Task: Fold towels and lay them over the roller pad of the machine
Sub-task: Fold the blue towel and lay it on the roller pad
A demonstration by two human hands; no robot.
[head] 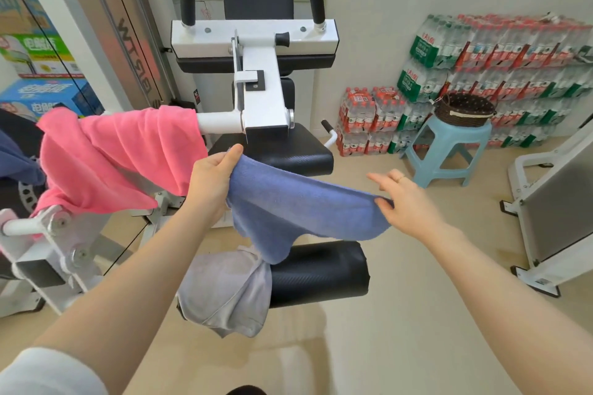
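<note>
The blue towel (298,205) hangs stretched between the two hands, its long axis running from 10 o'clock down to 4 o'clock. The left hand (213,176) pinches the upper-left corner between thumb and fingers; the right hand (406,199) pinches the right edge with thumb and lower fingers while its index finger points out straight. The towel's loose lower corner droops toward 6 o'clock, touching or just above the black roller pad (321,269), which lies crosswise directly below the hands. A grey towel (224,292) already drapes the pad's left end, so the bare right part sits nearer the right hand. A pink towel (112,154) covers another roller at 9 o'clock.
</note>
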